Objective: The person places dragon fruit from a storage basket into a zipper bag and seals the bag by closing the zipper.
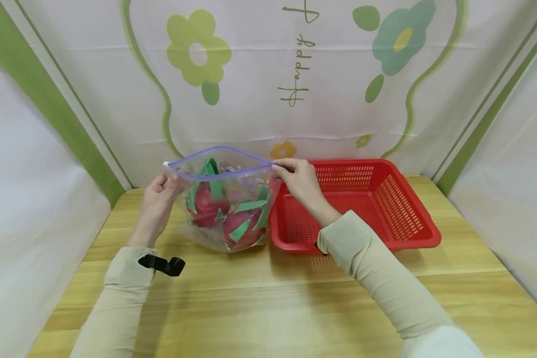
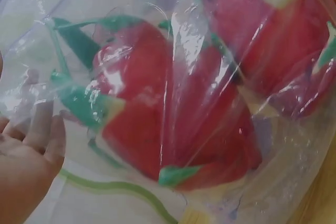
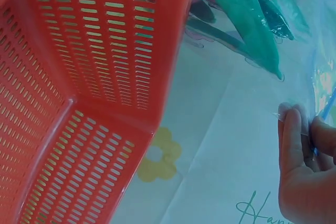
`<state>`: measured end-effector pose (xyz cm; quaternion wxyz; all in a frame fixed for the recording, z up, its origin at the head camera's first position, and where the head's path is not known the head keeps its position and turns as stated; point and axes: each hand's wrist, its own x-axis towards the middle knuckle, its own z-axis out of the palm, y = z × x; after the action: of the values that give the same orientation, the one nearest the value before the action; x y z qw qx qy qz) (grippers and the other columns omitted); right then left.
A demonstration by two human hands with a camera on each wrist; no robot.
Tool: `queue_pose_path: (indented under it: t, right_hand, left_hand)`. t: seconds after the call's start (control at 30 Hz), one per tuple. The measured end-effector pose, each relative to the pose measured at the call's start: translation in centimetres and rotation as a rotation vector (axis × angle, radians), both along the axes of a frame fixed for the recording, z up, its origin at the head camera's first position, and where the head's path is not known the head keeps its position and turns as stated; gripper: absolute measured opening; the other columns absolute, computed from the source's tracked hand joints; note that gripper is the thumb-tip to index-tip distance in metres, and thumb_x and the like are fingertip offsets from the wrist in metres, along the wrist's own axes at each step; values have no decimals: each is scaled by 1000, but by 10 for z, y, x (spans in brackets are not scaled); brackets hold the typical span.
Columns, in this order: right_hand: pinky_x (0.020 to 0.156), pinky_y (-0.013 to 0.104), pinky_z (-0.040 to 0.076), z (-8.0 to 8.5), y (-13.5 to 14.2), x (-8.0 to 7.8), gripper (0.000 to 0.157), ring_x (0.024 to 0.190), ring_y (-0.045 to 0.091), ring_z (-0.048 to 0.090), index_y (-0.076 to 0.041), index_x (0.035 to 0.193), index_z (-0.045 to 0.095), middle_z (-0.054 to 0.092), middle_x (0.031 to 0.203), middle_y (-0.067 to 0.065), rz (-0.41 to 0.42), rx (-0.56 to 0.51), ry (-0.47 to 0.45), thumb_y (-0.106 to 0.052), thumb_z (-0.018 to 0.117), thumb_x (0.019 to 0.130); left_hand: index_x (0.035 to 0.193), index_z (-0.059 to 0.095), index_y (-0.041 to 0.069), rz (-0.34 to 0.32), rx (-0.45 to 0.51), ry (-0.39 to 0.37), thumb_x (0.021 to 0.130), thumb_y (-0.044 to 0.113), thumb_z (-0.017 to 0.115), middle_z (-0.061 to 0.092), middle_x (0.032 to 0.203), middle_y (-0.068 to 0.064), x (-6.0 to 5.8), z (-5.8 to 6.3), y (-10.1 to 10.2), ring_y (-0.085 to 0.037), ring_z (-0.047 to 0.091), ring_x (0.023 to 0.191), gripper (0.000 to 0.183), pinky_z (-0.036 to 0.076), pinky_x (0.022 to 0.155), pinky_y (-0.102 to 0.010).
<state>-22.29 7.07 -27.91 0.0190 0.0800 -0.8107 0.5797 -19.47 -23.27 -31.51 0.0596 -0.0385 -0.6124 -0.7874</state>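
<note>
A clear zip bag (image 1: 221, 237) with a purple zip strip stands on the table, its mouth spread part-way. Inside are two dragon fruits, red with green leaf tips: one dragon fruit (image 1: 206, 201) at the left, the other dragon fruit (image 1: 243, 226) lower at the right. My left hand (image 1: 157, 201) grips the bag's left edge just below the white slider (image 1: 165, 163). At the opposite end of the zip, my right hand (image 1: 297, 180) pinches the top corner between thumb and fingers. The left wrist view shows both fruits through the plastic.
A red plastic basket (image 1: 422, 231) with slotted walls sits directly right of the bag, under my right forearm. The wooden table (image 1: 268, 308) ends at a white printed cloth (image 1: 250, 114) behind, with white cloth sides left and right.
</note>
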Motion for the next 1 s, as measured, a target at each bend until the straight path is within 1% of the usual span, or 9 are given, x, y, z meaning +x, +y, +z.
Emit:
queue_pose_path:
  t: [0.07,0.17,0.3,0.47,0.57,0.63,0.73,0.83,1.0]
  right_hand:
    - [84,31,58,1,0,0,25,91,26,71,-2,111,69,72,102,19,0,17,11,-17,60,93]
    - [85,33,58,2,-2,0,24,93,28,70,0,109,68,70,102,20,0,42,19,-16,57,95]
    - [84,35,58,4,-7,0,24,102,33,67,6,112,60,64,109,23,39,-6,-11,-10,49,98]
    - [86,37,57,6,-14,-2,22,104,36,66,8,110,55,64,111,28,61,-68,-17,-8,44,99]
    - [86,36,57,6,-16,-4,21,101,35,68,6,108,56,66,108,27,43,-60,-6,-10,45,99]
    - [85,35,57,6,-17,-5,22,101,34,68,5,108,57,67,108,26,36,-54,1,-11,45,99]
    - [85,35,57,6,-18,-10,23,100,34,68,5,108,58,67,107,26,40,-49,16,-12,46,99]
    - [88,37,57,6,-19,-18,23,101,36,67,6,108,58,67,107,27,54,-49,33,-12,47,99]
    - [92,38,55,3,-16,-31,24,100,35,67,9,108,58,66,110,29,60,-60,10,-10,48,99]
  left_hand:
    - [98,60,21,60,-11,-4,91,26,57,68,85,17,-3,1,5,5,62,89,9,46,90,-11]
    - [91,60,19,183,40,6,88,24,61,67,79,14,-6,3,10,2,62,80,5,49,81,-11]
    - [89,57,18,292,82,39,87,21,61,69,82,13,-9,8,10,1,65,82,4,49,89,-16]
    - [94,53,19,280,90,21,88,22,59,70,90,15,-8,14,6,0,64,94,9,37,113,-29]
    - [96,52,19,271,99,15,89,22,59,69,92,15,-6,15,5,0,62,97,10,29,118,-35]
    - [98,51,19,277,109,21,90,21,58,69,93,15,-5,16,5,0,62,99,10,29,118,-35]
    - [102,50,18,309,154,49,90,18,57,67,93,12,-4,16,7,-1,61,96,13,37,113,-28]
    - [103,50,15,350,201,113,90,16,58,67,90,9,-4,14,10,-3,64,89,15,47,98,-20]
    - [99,52,11,366,238,219,88,15,61,72,84,4,-5,13,15,-7,69,79,15,54,85,-19]
